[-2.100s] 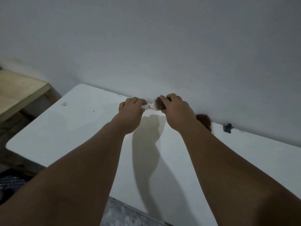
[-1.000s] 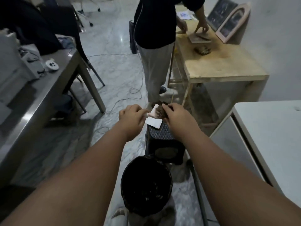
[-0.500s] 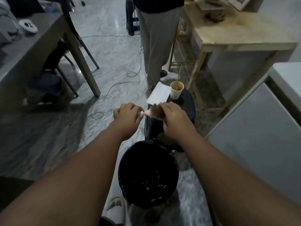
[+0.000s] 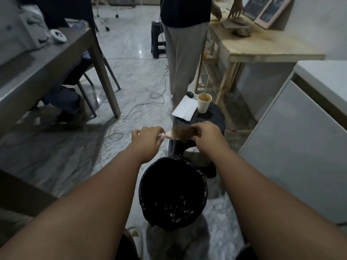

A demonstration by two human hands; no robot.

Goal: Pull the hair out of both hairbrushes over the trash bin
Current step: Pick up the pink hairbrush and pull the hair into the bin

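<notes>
Hairbrush [image 4: 179,134] between outstretched hands [image 4: 147,137] [image 4: 206,135]

Marble floor [image 4: 131,59], grey table [image 4: 47,59] at left, wooden table [image 4: 262,45] and white cabinet [image 4: 300,147] right.

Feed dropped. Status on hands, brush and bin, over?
Left hand grips hairbrush handle; right hand pinches hair at its head. Brush matted, up by trash bin's far rim. Stool with cup behind, nothing blocking.

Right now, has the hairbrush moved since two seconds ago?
Yes. The hairbrush has left the white table. It is now held to that table's left, just past the far rim of the trash bin.
</notes>
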